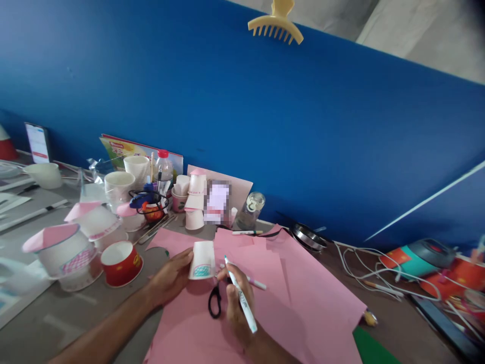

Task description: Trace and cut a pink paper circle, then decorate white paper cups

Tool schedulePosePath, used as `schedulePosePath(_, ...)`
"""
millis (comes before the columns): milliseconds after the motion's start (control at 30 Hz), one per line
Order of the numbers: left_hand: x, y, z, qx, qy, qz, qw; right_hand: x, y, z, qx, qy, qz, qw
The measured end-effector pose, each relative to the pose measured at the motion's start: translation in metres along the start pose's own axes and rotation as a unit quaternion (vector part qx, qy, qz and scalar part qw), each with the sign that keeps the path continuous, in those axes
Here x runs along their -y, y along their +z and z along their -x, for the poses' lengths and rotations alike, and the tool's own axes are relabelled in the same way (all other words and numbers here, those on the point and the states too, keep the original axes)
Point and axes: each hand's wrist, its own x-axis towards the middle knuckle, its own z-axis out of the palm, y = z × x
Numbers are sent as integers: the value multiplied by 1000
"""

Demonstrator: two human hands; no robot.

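Note:
A white paper cup (203, 253) stands upside down in the grip of my left hand (171, 278), which holds it from the left side. Near the cup's lower rim is a drawn pattern in teal with a pink outline. My right hand (239, 303) grips a marker pen (245, 307) with a white barrel, its teal tip pointing up and left, apart from the cup. Under both hands lie sheets of pink paper (303, 303). Scissors with black handles (214, 302) rest on the paper between my hands. Another marker (256, 282) lies partly behind my right hand.
On the left stand decorated paper cups with pink tops (64, 253) and a red paper bowl (121, 263). A phone (217, 202) leans at the back beside a glass jar (250, 210). White cables (356, 263) and a teal-and-grey device (420, 260) lie right. A blue partition (303, 126) rises behind.

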Motion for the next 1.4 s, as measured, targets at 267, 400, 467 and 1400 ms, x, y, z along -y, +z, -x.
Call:
schedulePosePath(267,3,-3,1,7,-18,41,999,3,0,3,44,-72,73,994)
schedulePosePath(400,2,1,5,14,5,6,1000,-2,0,6,50,-108,73,990)
schedulePosePath(467,0,4,6,4,6,-11,1000,-3,0,6,58,-116,50,990)
schedulePosePath(1400,-1,4,4,1,4,-9,1000,8,3,-1,83,-71,-34,993)
